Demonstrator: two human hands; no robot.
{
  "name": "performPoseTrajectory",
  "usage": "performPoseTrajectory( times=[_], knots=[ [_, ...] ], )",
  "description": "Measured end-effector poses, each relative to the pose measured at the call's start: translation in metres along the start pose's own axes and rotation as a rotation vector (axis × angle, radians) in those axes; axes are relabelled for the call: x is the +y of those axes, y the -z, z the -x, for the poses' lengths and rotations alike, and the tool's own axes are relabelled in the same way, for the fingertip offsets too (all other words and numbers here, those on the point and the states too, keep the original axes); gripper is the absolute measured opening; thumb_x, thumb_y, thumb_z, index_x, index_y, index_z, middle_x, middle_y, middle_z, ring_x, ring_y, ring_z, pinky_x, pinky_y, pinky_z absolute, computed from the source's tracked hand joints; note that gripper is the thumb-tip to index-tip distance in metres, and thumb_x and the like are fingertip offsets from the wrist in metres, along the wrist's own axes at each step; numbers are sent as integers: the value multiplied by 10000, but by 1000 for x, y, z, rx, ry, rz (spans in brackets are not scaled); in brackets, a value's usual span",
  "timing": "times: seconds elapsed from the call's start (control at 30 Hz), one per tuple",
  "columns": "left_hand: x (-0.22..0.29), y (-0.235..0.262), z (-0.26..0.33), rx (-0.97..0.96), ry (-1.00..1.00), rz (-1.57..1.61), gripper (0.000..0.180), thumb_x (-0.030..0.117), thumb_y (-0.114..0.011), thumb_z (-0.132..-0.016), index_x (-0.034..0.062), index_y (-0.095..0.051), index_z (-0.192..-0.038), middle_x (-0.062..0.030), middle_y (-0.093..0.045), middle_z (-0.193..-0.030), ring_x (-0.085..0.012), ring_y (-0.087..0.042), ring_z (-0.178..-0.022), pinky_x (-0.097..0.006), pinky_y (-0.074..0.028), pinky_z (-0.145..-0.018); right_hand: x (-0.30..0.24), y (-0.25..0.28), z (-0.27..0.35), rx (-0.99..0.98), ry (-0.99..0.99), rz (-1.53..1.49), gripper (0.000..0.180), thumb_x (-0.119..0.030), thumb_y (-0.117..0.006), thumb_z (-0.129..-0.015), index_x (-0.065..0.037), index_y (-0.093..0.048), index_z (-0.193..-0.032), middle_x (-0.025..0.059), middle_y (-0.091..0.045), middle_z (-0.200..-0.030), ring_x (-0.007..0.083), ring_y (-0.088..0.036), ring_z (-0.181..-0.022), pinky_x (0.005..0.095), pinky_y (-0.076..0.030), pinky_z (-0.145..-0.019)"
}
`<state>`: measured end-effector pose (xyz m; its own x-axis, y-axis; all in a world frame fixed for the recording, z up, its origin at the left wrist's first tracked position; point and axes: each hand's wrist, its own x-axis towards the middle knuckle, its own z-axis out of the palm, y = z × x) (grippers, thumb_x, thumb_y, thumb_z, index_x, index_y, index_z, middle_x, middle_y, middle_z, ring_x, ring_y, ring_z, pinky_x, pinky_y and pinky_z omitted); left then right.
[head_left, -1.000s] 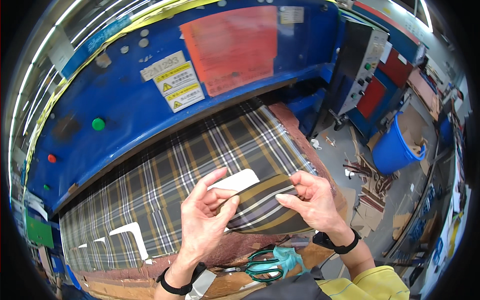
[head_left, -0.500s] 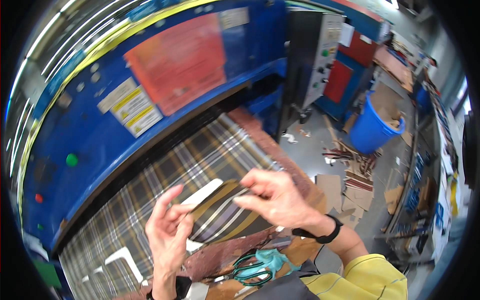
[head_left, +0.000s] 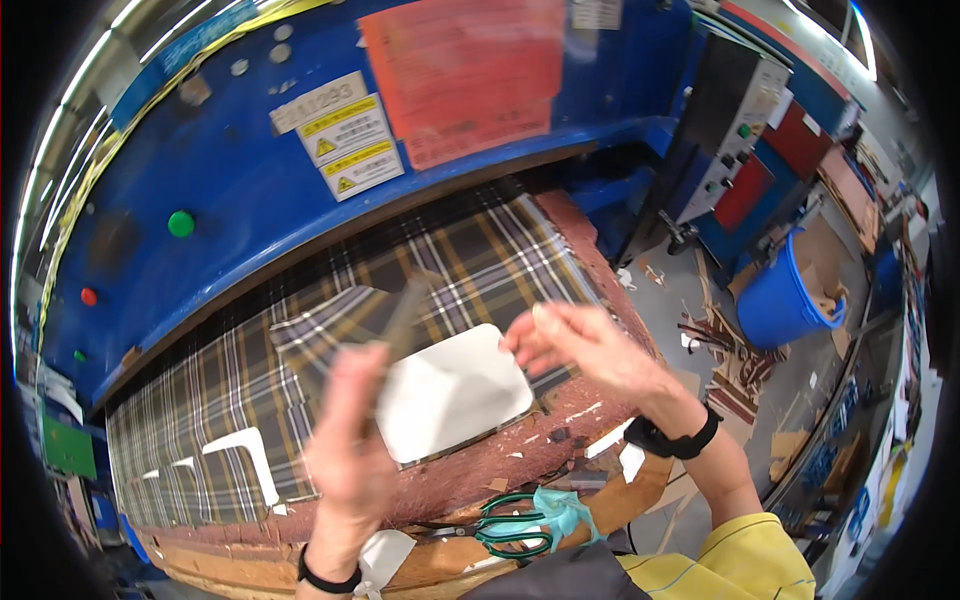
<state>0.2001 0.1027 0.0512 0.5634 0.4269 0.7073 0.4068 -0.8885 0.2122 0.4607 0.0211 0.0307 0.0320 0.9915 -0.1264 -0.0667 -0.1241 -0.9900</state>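
Smeared by motion, my left hand (head_left: 350, 440) is closed on a thin piece of plaid fabric (head_left: 405, 320), seen almost edge-on and standing up from the fingers. My right hand (head_left: 575, 340) has its fingers stretched out and holds nothing. It hovers by the upper right corner of a white rounded rectangle (head_left: 460, 395), which shows within the dark plaid cloth (head_left: 480, 245). Another plaid piece (head_left: 315, 330), its stripes at a different angle, lies on the cloth beyond my left hand.
Behind the cloth rises a blue machine (head_left: 240, 200) with green and red buttons. Along the near edge of the reddish board (head_left: 540, 420) lie green-handled scissors (head_left: 515, 525) and a turquoise cloth (head_left: 560, 510). A blue bin (head_left: 785, 300) and scraps (head_left: 725, 375) are on the floor at right.
The plaid piece that was between both hands is now with my left hand alone, turned upright. My right hand has come away from it, and more of the white rectangle shows.
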Motion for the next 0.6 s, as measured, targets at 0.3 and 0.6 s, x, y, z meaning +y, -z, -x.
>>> performPoseTrajectory(
  times=[0.3,0.6],
  knots=[
    [43,-40,67,-459,-87,399,618,92,-550,-909,6,-279,-1457,-202,-559,-1290,-326,-590,-1149,-408,-509,-960,79,-20,8,68,-292,185,457,-384,-585,-925,67,-643,-878,42,-591,-675,99,-467,-584,313,-398,-515],
    [-41,93,144,-292,903,-205,521,48,-663,-836,-37,-492,-1321,-235,-649,-1108,-296,-681,-860,-369,-552,-803,15,2,8,171,-224,363,308,-218,-671,-893,1,-565,-1082,-16,-590,-840,77,-536,-763,237,-453,-697]
  ],
)
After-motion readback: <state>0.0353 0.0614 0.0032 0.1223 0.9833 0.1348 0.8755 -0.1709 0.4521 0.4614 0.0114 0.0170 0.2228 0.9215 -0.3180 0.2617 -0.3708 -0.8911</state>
